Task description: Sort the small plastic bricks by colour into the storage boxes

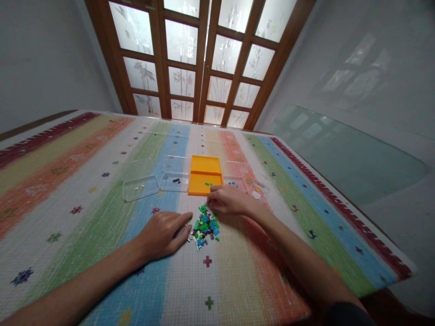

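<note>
A pile of small toy building bricks (pixel 205 226), mostly green, blue and dark brown, lies on the striped tablecloth. My left hand (pixel 165 233) rests at the pile's left edge, index finger and thumb apart, the fingertips by the bricks. Over the far side of the pile, next to the front edge of an open orange box (pixel 195 188), is my right hand (pixel 226 199). Its fingers are curled together, and whatever they may hold is hidden. A few green bricks (pixel 207 184) lie inside the orange box, close to the right fingertips.
Left of the orange box stand a clear box (pixel 123 192) with pale pieces and another clear box (pixel 163 186) with brown pieces. To its right, partly behind my hand, are blue pieces (pixel 233 183) and white and yellow pieces (pixel 256 194) in clear boxes. Beyond the table are paned doors (pixel 200 86).
</note>
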Action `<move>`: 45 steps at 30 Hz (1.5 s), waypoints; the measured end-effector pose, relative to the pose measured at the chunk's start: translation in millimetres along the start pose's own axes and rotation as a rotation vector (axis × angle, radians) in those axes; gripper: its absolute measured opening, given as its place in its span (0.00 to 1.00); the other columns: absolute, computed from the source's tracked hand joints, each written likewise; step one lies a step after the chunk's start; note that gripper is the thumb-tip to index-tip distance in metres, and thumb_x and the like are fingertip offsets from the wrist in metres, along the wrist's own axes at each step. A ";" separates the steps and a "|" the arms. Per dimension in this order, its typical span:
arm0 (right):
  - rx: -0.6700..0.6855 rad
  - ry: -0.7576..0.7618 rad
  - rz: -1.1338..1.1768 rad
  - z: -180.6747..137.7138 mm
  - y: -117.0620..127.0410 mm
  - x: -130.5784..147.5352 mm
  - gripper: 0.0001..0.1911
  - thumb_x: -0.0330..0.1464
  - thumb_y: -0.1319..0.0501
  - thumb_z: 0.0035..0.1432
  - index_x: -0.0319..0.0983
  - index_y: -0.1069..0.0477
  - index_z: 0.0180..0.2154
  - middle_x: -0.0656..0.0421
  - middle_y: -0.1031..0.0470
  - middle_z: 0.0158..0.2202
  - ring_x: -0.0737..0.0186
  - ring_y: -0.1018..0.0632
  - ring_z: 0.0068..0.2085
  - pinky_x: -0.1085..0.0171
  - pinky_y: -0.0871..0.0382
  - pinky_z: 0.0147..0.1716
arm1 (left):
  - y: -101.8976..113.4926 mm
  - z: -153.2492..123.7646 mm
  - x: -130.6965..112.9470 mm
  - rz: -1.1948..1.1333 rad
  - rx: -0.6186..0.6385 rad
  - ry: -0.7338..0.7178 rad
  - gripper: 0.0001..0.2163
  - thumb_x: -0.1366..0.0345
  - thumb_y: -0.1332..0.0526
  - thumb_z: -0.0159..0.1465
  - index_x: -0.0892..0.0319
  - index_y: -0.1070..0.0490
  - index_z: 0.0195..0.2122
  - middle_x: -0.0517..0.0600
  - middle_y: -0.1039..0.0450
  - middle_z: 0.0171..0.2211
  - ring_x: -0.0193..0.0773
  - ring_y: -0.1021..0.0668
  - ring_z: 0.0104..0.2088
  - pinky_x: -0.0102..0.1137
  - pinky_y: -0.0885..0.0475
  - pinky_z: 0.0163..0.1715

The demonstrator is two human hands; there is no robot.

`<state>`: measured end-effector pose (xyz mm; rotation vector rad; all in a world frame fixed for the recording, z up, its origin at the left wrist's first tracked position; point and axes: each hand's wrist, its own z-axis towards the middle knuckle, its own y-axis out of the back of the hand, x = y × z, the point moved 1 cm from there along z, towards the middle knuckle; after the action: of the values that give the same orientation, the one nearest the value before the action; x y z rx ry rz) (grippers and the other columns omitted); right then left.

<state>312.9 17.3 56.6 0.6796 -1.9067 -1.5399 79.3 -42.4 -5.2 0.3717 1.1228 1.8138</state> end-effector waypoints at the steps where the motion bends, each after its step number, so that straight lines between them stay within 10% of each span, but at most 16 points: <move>1: 0.001 -0.011 -0.009 0.1 -0.4 -0.3 0.08 0.26 0.39 0.62 0.36 0.20 0.39 0.52 0.20 0.40 0.63 0.24 0.35 0.66 0.41 0.30 | 0.1 -0.1 0.0 -0.001 0.007 0.003 0.13 0.64 0.47 0.70 0.65 0.27 0.47 0.53 0.20 0.29 0.41 0.19 0.24 0.34 0.25 0.24; 10: -0.044 -0.013 0.048 2.0 -3.9 -7.9 0.07 0.26 0.39 0.62 0.35 0.22 0.39 0.50 0.19 0.40 0.61 0.23 0.37 0.65 0.37 0.34 | 0.7 0.3 -0.3 -0.003 0.019 0.010 0.11 0.65 0.48 0.71 0.62 0.27 0.43 0.53 0.20 0.28 0.40 0.19 0.25 0.32 0.26 0.25; 23: -0.556 -0.152 0.314 -0.7 2.0 -52.1 0.05 0.25 0.37 0.55 0.36 0.21 0.33 0.58 0.22 0.29 0.69 0.29 0.27 0.69 0.39 0.29 | 1.7 0.3 0.4 -0.011 0.019 0.010 0.11 0.66 0.48 0.71 0.62 0.26 0.43 0.52 0.20 0.28 0.40 0.19 0.26 0.31 0.25 0.26; 36: -0.421 -0.245 0.197 0.9 -3.5 -53.9 0.14 0.22 0.39 0.55 0.37 0.19 0.41 0.54 0.18 0.37 0.65 0.25 0.31 0.66 0.35 0.35 | 1.8 0.5 1.1 -0.048 0.018 0.022 0.11 0.65 0.47 0.70 0.62 0.26 0.43 0.53 0.20 0.29 0.39 0.18 0.27 0.31 0.23 0.28; 45: -0.278 -0.012 0.186 -8.8 16.8 -27.6 0.12 0.25 0.39 0.58 0.37 0.19 0.42 0.54 0.17 0.39 0.64 0.22 0.36 0.66 0.34 0.37 | 1.6 1.1 0.1 0.002 0.041 0.012 0.13 0.63 0.49 0.72 0.62 0.27 0.44 0.53 0.19 0.30 0.40 0.17 0.27 0.32 0.24 0.27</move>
<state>338.1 34.2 71.0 0.3611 -1.6683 -1.6478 79.0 -42.0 -3.4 0.3861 1.1694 1.7995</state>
